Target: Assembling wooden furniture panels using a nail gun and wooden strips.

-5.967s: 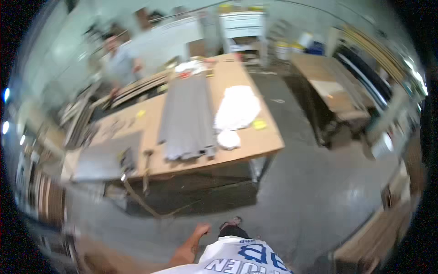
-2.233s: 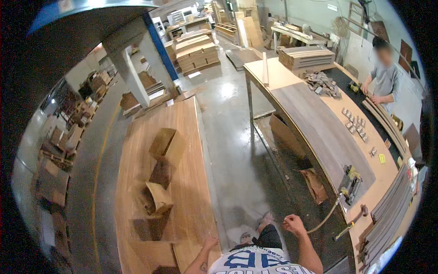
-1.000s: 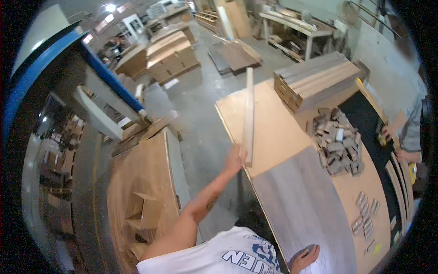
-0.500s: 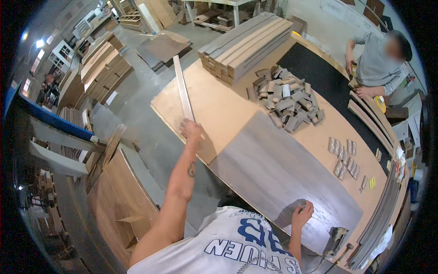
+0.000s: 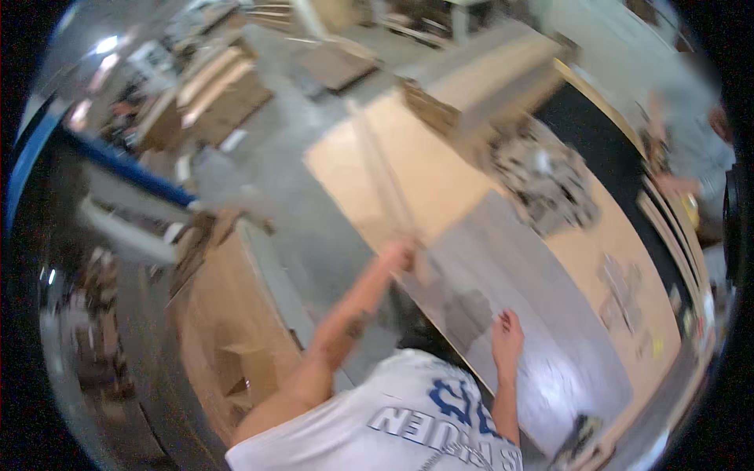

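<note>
Left of the large tan board-topped table, an open brown cardboard box is carried by a wide brown wood-faced surface. At the table's left edge, close to the corner of a long grey wood-grained panel, the near end of a long pale straight strip is held by the left hand; its fingers appear folded round that end, though the exact grip is hidden by blur. Most of the strip is directed over bare tan board towards the far-left edge; whether it is rested or lifted cannot be told. Its handling is judged to be under way, not completed, since it is neither released nor laid along the panel. By the far edge, brown-grey planks are neatly stacked, so that part looks done. Over the panel, the right hand is held half open, fingers loosely curled, with nothing seen in it. Farther right, small brown-grey blocks are heaped, apparently unsorted, and small greyish pieces are spread loose towards the right edge.
</note>
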A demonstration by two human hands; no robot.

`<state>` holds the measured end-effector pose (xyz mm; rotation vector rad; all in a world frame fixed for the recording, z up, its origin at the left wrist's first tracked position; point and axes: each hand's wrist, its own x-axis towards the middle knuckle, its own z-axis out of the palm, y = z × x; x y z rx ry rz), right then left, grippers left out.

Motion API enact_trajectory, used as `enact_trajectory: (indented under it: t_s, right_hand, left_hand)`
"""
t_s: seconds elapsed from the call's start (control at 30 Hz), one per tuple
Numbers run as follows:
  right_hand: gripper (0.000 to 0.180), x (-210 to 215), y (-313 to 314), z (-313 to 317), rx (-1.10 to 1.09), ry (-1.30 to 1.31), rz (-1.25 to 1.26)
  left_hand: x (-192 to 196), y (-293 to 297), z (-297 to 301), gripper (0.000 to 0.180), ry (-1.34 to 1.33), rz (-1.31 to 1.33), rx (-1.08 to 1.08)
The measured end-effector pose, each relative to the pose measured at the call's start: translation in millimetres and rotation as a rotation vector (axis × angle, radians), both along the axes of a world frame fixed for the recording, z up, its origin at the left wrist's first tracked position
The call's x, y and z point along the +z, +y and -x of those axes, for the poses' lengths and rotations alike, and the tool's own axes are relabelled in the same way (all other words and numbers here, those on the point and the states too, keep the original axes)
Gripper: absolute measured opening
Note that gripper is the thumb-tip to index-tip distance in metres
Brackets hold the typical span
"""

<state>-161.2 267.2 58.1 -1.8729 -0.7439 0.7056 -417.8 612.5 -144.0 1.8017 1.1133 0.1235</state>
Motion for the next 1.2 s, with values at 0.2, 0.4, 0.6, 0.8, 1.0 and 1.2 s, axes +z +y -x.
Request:
enact_trajectory:
  t_s: [0.2, 0.4, 0.6, 0.8, 1.0, 1.2]
  right_hand:
    - [0.042, 3, 38, 16, 0.092, 0.308, -0.041]
    - [0.066, 37, 96, 34, 0.504, 0.064, 0.469]
    - [0.049, 7, 99, 67, 0.434, -0.309, 0.448]
    - [0.074, 16, 106, 102, 0.526, -0.131, 0.681]
    - [0.073, 88, 202, 155, 0.398, -0.227, 0.605]
    - [0.06, 115, 233, 175, 0.321, -0.135, 0.347]
  left_hand:
    - [198, -139, -129, 0.033, -0.478, 0.736, 0.458]
    - [195, -148, -82, 0.033, -0.64, 0.784, 0.228]
    - [159, -63, -62, 0.029, -0.727, 1.119, 0.33]
    - [166, 46, -48, 0.026, -0.771, 1.045, 0.483]
    - [215, 49, -9, 0.029, -0.913, 0.822, 0.21]
    - [241, 48, 19, 0.049, -0.985, 0.694, 0.078]
